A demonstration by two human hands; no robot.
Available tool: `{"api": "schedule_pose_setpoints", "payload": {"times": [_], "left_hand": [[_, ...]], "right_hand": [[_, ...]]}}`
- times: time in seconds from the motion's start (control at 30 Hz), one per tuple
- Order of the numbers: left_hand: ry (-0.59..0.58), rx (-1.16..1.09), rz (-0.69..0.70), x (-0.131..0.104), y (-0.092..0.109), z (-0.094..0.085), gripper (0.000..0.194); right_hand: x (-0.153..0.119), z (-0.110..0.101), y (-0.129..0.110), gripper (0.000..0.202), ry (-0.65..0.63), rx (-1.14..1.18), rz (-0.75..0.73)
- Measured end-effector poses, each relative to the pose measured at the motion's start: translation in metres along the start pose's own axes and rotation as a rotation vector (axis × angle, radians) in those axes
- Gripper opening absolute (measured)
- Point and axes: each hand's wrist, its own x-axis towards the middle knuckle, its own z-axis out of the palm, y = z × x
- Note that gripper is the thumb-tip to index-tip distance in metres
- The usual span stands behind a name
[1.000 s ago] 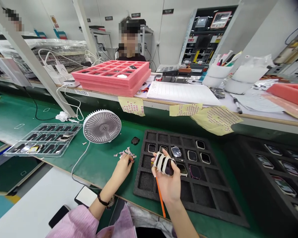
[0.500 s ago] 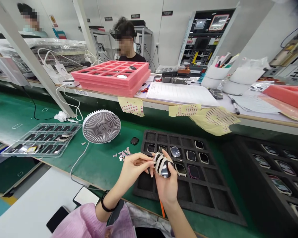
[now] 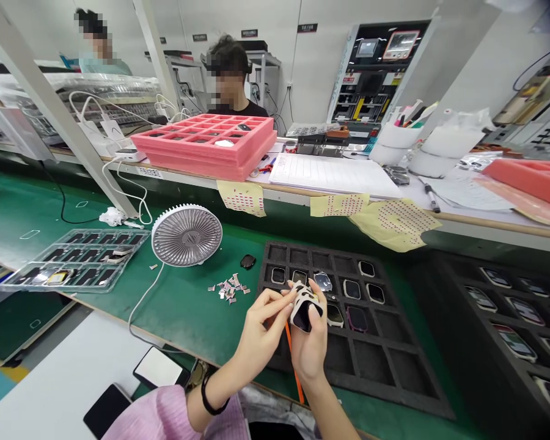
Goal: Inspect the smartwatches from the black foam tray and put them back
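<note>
My right hand (image 3: pixel 309 351) is wrapped round a few pale-framed smartwatches (image 3: pixel 305 315) bunched together, a dark glossy screen facing outward. Fingers pinched, my left hand (image 3: pixel 263 324) presses at the upper left edge of these watches; whatever is between its fingertips is hidden. An orange stick (image 3: pixel 297 373) slants down between the wrists, and I cannot tell whether a hand holds it. Under and behind my hands lies a black foam tray (image 3: pixel 396 351) with several watches in its pockets. Small pinkish metal pieces (image 3: pixel 231 287) are scattered left of it, near a dark watch-shaped part (image 3: pixel 247 261).
A white round fan (image 3: pixel 187 235) stands left of the scattered pieces. Further left is a clear plastic tray (image 3: pixel 119 269) of dark parts. Another black foam tray (image 3: pixel 462 342) sits at right. Pink foam trays (image 3: pixel 201 156) rest on the shelf, and a person (image 3: pixel 252 109) sits behind it.
My left hand has moved right and closer over the watches. The held watches have tilted and sit closer together in my right hand. More of the orange stick shows.
</note>
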Motion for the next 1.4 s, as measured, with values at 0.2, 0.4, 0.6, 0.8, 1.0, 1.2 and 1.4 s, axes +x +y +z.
{"api": "schedule_pose_setpoints", "payload": {"times": [0.2,0.4,0.6,0.8,1.0,1.2,1.4], "left_hand": [[0.024,-0.089,-0.063,0.001,-0.003,0.003,0.021],[0.249,-0.122,-0.048,0.003,-0.004,0.016,0.014],[0.188,-0.072,-0.001,-0.003,-0.008,0.02,0.018],[0.124,-0.035,0.066,-0.009,-0.011,0.013,0.024],[0.142,-0.063,0.01,-0.019,-0.013,0.021,0.03],[0.113,-0.117,-0.009,-0.02,-0.013,0.016,0.031],[-0.028,-0.062,-0.007,-0.018,-0.014,0.008,0.037]], "right_hand": [[0.0,0.001,0.003,0.048,0.034,-0.004,-0.043],[-0.004,0.003,0.014,0.045,0.032,-0.019,-0.06],[-0.005,0.001,0.016,0.041,0.082,-0.02,-0.078],[-0.002,-0.004,0.011,0.042,-0.002,-0.083,-0.135],[-0.004,-0.006,0.012,0.041,-0.018,-0.089,-0.133],[-0.006,-0.008,0.01,0.038,-0.06,-0.071,-0.152],[-0.002,-0.007,0.002,0.04,-0.069,0.01,-0.056]]}}
